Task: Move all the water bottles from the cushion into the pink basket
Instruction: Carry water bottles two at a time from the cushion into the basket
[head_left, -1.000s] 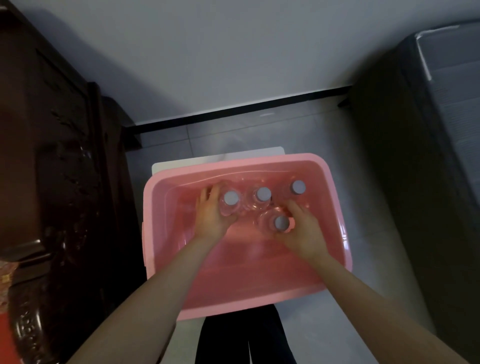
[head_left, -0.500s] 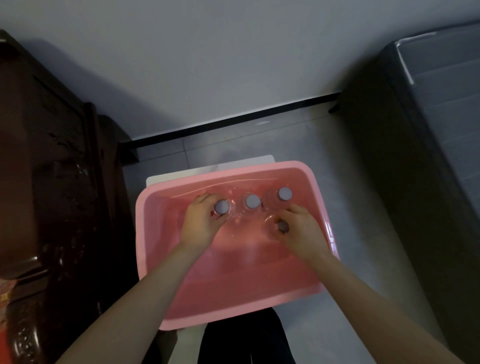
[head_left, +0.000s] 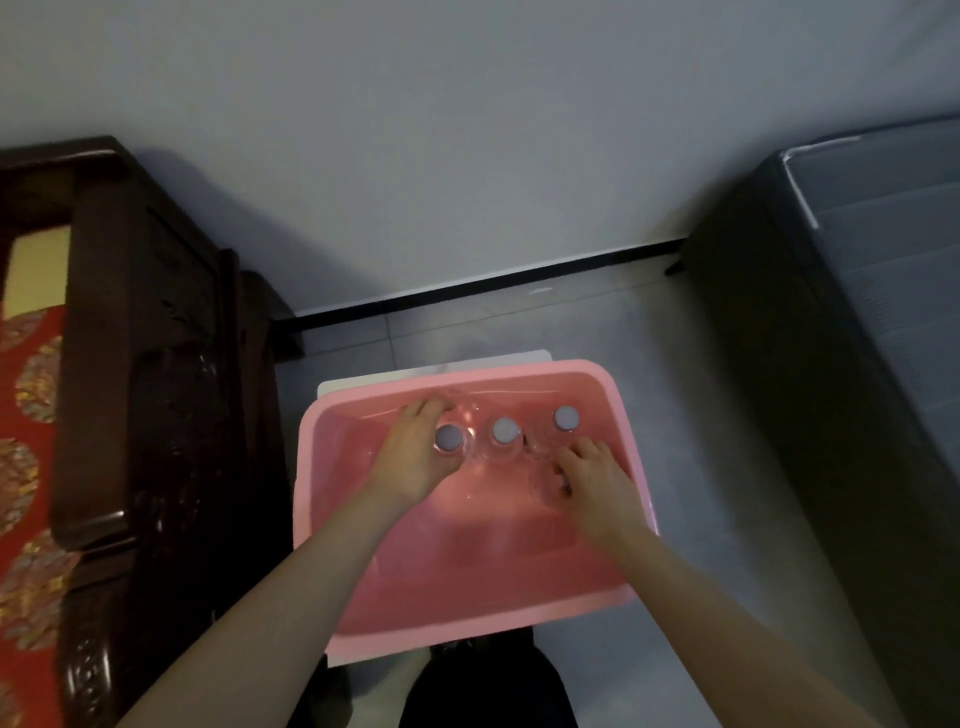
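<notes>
We look straight down into the pink basket (head_left: 332, 519), which rests on a white board (head_left: 363, 382) on the grey tiled floor (head_left: 675, 389), and both of our bare hands are inside it. Four clear water bottles stand upright in the far half of the basket, three of them in a row toward 12 o'clock: the left bottle (head_left: 449, 437), the middle bottle (head_left: 506, 431) and the right bottle (head_left: 566, 418), each topped with a grey cap. Our left hand (head_left: 415, 462) sits at about 10 o'clock of the basket's centre, its fingers (head_left: 423, 410) wrapped around the left bottle just under the cap, clamped on it. The fourth bottle (head_left: 545, 486) stands nearer us, at about 2 o'clock of the centre and just behind the row, its cap mostly hidden. Our right hand (head_left: 597, 483) lies over its top with the fingers (head_left: 569, 454) curled against it; we cannot tell whether they are gripping it or only resting there. The middle and right bottles stand free of both hands. At 9 o'clock a dark carved wooden chair (head_left: 156, 389) carries a red patterned cushion (head_left: 26, 441), and no bottle shows on the part of it we can see. At 3 o'clock stands a dark grey bed (head_left: 857, 364) against the pale wall (head_left: 467, 156).
</notes>
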